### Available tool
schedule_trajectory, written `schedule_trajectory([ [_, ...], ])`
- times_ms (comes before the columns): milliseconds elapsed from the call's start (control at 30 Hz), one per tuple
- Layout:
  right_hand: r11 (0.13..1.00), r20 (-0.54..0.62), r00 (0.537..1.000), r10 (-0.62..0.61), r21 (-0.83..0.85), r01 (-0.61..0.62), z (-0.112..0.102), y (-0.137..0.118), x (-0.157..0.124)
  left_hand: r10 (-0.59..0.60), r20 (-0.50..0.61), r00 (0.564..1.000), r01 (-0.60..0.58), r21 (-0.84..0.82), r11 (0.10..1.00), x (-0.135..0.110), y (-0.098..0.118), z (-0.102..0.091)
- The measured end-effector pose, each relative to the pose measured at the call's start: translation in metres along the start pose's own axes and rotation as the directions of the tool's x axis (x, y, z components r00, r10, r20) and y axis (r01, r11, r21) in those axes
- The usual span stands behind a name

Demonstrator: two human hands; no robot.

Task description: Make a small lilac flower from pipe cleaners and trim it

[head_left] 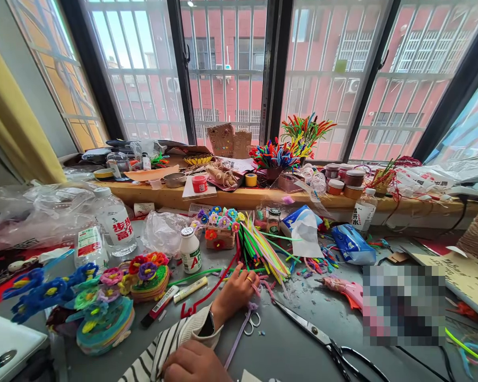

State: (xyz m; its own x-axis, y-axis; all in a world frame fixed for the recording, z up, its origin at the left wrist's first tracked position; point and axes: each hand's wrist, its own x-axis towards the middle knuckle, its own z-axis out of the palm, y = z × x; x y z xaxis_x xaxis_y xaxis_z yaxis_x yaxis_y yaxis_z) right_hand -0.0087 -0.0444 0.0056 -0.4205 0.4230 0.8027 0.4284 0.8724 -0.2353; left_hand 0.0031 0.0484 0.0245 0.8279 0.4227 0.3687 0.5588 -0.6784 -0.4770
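So the L hand (235, 289) is resting on the table, fingers half curled by a pink pipe cleaner (257, 289); can't tell if it's actually pinching it. R hand (197, 362) is lying across the striped sleeve (155, 353), behind the L hand; fingers are bending over the fabric, but can't tell if they're gripping. A lilac pipe cleaner (238, 337) is trailing from just below the L fingers back twd the R hand, w/ small scissors (252, 324) sitting beside it. Imo: keep the sleeve off the fuzz, pinch the stem nr its end, bend gently so it's not kinking. Also watch the big scissors (314, 332), their tip's pointing nr the L fingers.
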Motion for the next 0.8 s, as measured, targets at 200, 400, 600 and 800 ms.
schedule_trajectory([
  [200,0.976,-0.104,0.972,0.209,0.084,-0.201,-0.002,-0.006,-0.001,-0.031,-0.047,0.998,0.032,0.028,0.999,-0.001,0.001,0.008],
  [400,0.767,-0.116,0.759,0.64,0.154,-0.623,-0.028,0.0,0.0,-0.12,-0.073,0.99,0.122,0.021,0.992,-0.002,0.002,0.004],
  [600,0.611,-0.016,0.612,0.791,0.09,-0.787,-0.05,0.008,0.005,-0.171,-0.19,0.967,0.185,0.06,0.981,-0.001,0.002,0.014],
  [800,0.664,-0.143,0.669,0.73,-0.086,-0.743,-0.039,0.009,-0.002,-0.179,-0.232,0.956,0.203,0.086,0.975,-0.002,-0.001,0.018],
])
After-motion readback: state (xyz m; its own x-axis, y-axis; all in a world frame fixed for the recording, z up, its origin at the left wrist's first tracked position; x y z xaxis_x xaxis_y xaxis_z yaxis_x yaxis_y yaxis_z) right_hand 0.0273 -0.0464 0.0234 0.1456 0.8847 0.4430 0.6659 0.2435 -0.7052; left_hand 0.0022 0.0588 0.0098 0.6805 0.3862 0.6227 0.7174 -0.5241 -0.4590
